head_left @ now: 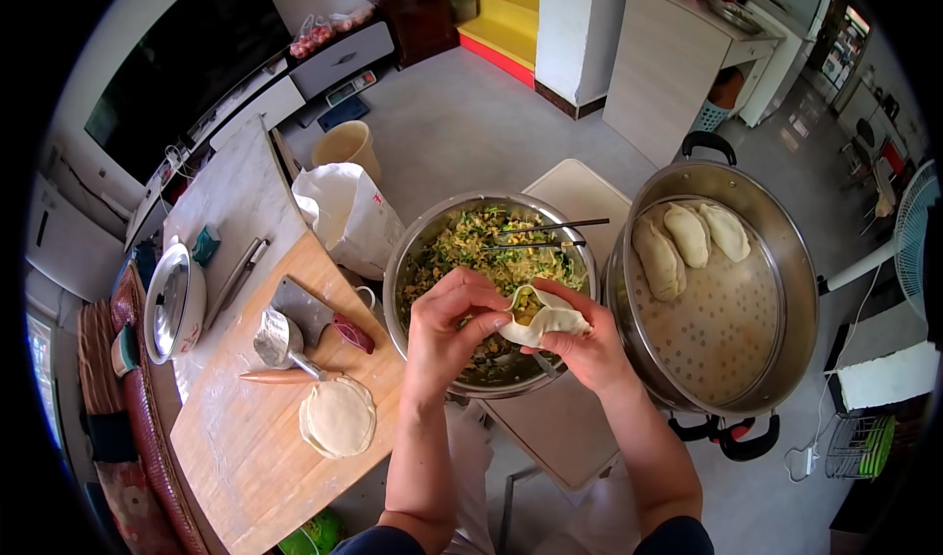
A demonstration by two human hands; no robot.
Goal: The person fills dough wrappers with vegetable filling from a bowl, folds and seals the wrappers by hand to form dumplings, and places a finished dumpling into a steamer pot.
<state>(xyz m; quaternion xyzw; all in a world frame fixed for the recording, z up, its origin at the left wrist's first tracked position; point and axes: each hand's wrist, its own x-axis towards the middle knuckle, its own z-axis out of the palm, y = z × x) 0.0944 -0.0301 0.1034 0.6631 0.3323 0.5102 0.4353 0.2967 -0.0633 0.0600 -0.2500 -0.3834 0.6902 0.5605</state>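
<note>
Above a metal bowl [401, 337] of chopped green and yellow filling, both hands hold one partly folded dumpling [530, 331]. My left hand [454, 324] pinches its left edge; my right hand [589, 344] grips its right side. Filling shows through the opening in the dough. Two dark chopsticks [580, 224] rest across the bowl. Right of it, a steamer pot [717, 359] with a perforated base holds three folded dumplings [688, 236]. Flat round wrappers [337, 417] lie on the wooden board [246, 467] at the left.
On the board are a cleaver [301, 309], a metal scoop [278, 339] and a rolling pin [285, 376]. A white flour bag [346, 216] and a beige bin [346, 147] stand behind. A lidded pot [177, 305] sits far left, a fan [914, 246] far right.
</note>
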